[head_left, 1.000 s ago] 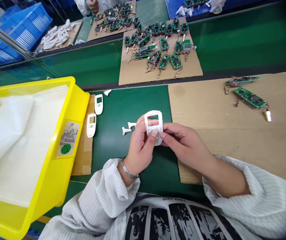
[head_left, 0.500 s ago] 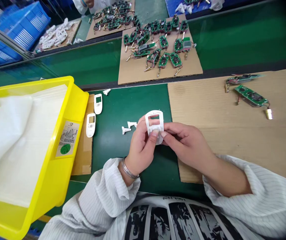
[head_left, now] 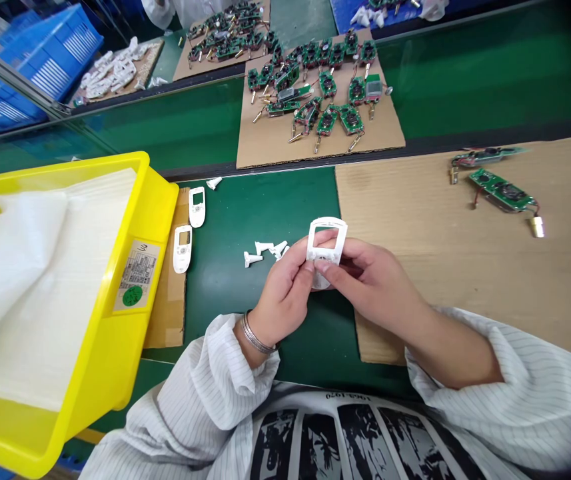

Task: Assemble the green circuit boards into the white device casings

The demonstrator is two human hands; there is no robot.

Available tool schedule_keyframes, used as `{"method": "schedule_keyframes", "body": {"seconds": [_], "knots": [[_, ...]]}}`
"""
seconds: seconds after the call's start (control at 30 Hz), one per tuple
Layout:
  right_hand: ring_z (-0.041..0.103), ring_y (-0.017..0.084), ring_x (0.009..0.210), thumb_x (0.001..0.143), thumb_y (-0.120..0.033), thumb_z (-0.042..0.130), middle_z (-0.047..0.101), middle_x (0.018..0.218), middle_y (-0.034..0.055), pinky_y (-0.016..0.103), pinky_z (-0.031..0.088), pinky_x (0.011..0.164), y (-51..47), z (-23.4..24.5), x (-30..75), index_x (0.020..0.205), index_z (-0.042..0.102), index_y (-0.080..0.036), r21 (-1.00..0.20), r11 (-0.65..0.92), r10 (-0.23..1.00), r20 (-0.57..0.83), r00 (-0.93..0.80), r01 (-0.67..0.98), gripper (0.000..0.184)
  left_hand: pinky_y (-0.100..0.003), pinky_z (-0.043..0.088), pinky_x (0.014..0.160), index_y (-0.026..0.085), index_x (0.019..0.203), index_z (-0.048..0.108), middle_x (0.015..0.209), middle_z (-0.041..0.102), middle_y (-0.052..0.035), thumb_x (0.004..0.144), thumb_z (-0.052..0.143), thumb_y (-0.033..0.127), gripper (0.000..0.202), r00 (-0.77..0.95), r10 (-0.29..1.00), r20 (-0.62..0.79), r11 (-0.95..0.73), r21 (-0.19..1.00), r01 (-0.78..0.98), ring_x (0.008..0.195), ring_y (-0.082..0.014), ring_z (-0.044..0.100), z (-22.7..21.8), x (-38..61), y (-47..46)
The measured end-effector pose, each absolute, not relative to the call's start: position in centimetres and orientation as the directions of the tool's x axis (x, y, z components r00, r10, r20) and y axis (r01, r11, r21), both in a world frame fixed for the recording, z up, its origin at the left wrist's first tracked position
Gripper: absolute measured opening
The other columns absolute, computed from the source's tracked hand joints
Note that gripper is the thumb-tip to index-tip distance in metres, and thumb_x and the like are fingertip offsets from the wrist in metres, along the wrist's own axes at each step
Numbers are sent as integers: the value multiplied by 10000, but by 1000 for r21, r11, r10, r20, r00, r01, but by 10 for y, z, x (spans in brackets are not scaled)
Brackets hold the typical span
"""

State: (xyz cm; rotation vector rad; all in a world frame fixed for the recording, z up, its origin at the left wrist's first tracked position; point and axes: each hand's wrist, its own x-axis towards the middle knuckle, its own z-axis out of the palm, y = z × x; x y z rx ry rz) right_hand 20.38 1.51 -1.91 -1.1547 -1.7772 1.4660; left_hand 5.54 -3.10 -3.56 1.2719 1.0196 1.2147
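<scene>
Head view: one white plastic housing shell (head_left: 326, 254), at the centre of the frame, slightly below the middle, raised between two bare hands. Long axis: close to upright in the frame, top leaning a little to the right; windowed end uppermost, narrower end down among the fingers. Left hand (head_left: 288, 290): closed on the shell's left edge, thumb at its lower half. Right hand (head_left: 378, 277): closed on the right side, thumb laid across the lower face, fingers behind. Neither hand is nearer; both touch the shell. Small white plastic pieces (head_left: 264, 247): a loose group left of centre, just beside the left hand, one partly hidden by it. Two white windowed shells (head_left: 182, 261): centre left, beside the yellow bin (head_left: 158, 200), well apart from the left hand. Green circuit boards (head_left: 502, 191): two, upper right, on a cardboard sheet (head_left: 415, 213), on the right hand's side, well apart from it.
</scene>
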Motion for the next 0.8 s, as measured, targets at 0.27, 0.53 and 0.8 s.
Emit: {"method": "schedule_keyframes", "body": {"seconds": [0.27, 0.53, 0.8], "knots": [[608, 201, 705, 869, -341, 527, 693, 823, 69, 307, 448, 618, 14, -16, 205, 854, 648, -166, -920, 145, 878, -49, -476, 363, 213, -432, 309, 1200, 239, 1412, 475, 1509, 431, -67, 1008, 345, 210, 426, 148, 971, 188, -191, 981, 6, 1406, -231, 395, -34, 57, -30], [622, 193, 701, 866, -294, 526, 697, 809, 60, 267, 423, 552, 14, -13, 207, 816, 640, -169, -884, 265, 869, 46, -492, 385, 177, -432, 369, 1164, 219, 1403, 486, 1464, 487, -86, 1001, 339, 194, 428, 155, 944, 292, -302, 952, 52, 1376, -225, 437, -33, 57, -29], [616, 168, 643, 862, -270, 533, 678, 722, 24, 246, 407, 510, 13, -11, 207, 770, 625, -195, -859, 312, 874, 92, -477, 406, 150, -425, 383, 1153, 198, 1395, 491, 1442, 510, -102, 992, 338, 173, 432, 136, 927, 350, -367, 920, 134, 1331, -220, 490, -32, 58, -31]]}}
